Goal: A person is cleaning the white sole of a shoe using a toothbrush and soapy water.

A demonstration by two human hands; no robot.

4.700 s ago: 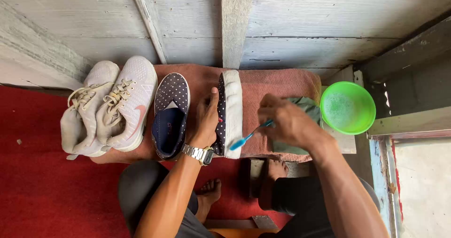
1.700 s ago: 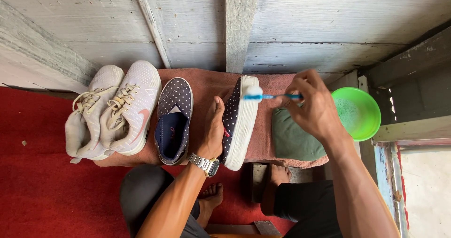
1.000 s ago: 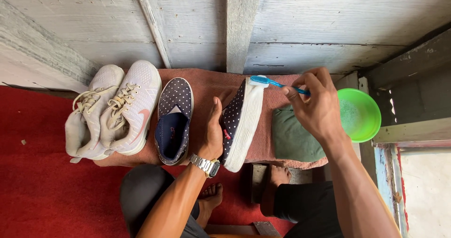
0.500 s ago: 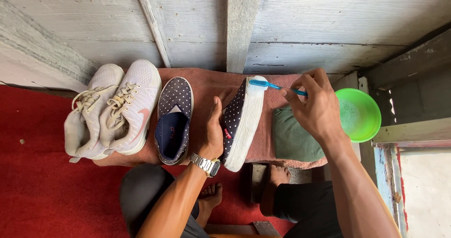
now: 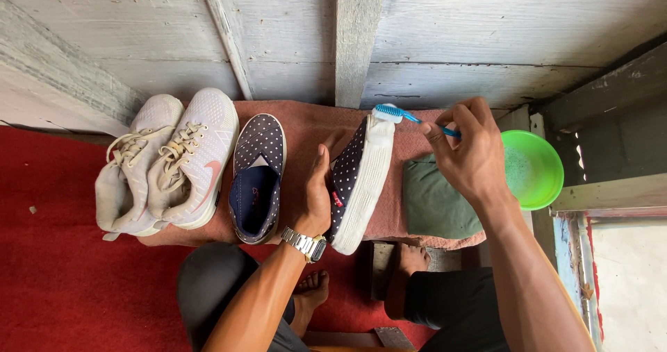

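The toothbrush (image 5: 399, 114) is now working at the far toe, having left the shoe's near side.
The right hand (image 5: 467, 154) is pinching it; the left hand (image 5: 318, 194) is gripping the tilted dotted shoe (image 5: 361, 178) on the towel (image 5: 306, 126).

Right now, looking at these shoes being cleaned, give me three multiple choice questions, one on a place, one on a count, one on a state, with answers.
1. Where does the green bowl stand?
A. left of the sneakers
B. at the right end, beyond the right hand
C. on the red carpet

2. How many shoes are in view?
A. two
B. four
C. six

3. How is the dotted shoe in the left hand held?
A. tipped on its side, white sole showing
B. flat, sole down
C. hanging by laces

Answers:
1. B, the bowl sits past the right hand by the green cloth.
2. B, two white sneakers plus two dotted slip-ons, one lying flat.
3. A, the sole faces the blue toothbrush, whose bristles meet the toe end.
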